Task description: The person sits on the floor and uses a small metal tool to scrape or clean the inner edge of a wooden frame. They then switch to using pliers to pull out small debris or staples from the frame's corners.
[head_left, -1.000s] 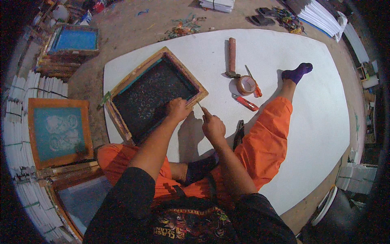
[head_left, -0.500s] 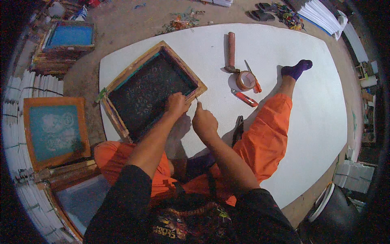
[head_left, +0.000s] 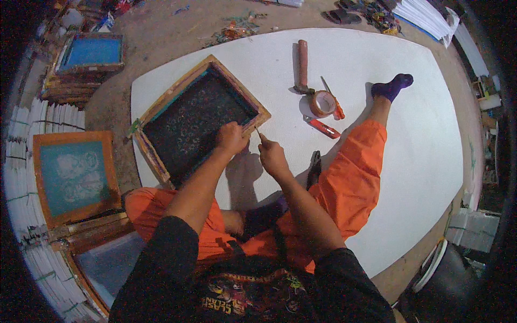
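Just the head cam to go on. I've got my left hand's (head_left: 231, 138) fingers curled over the lower-right rail of the dark mesh screen (head_left: 188, 116), left of centre in the frame, probably to steady it. My right hand's (head_left: 273, 160) fingers wrap a thin tool (head_left: 262, 136), tip by the rail. Hammer (head_left: 303, 64) and tape roll (head_left: 315, 109) lie upper right of centre, likely for easy reach.
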Tool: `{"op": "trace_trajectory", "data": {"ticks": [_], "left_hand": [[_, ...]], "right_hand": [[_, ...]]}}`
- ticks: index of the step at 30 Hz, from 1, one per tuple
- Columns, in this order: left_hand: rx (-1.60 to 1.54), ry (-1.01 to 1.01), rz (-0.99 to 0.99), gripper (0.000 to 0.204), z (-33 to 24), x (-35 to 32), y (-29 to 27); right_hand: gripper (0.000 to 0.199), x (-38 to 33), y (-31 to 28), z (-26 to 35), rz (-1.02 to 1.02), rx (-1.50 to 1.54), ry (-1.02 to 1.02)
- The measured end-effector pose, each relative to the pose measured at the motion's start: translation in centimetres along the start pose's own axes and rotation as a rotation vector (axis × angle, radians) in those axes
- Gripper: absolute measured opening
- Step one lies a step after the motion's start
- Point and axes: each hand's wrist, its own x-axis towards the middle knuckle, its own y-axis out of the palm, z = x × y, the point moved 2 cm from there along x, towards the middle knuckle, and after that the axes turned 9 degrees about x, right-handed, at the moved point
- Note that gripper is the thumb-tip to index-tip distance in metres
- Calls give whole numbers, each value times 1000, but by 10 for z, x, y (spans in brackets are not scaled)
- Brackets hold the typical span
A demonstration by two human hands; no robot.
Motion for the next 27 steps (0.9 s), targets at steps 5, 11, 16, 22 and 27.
{"op": "trace_trajectory", "data": {"ticks": [5,11,16,22,27], "left_hand": [[-1,-32,46,38,-14,-2,-20],[-37,-62,124,39,-13,6,-14],[3,-64,132,40,-2,0,-11],[-23,-24,135,41,-5,2,-15],[-45,-54,95,44,-16,2,-26]], "right_hand": [[43,-10,-3,-10,-11,153,141],[47,-1,12,-47,-158,50,-182],[31,0,-14,-32,284,1373,663],[32,-3,-25,-33,285,1306,628],[49,-14,-33,-49,-106,87,-163]]}}
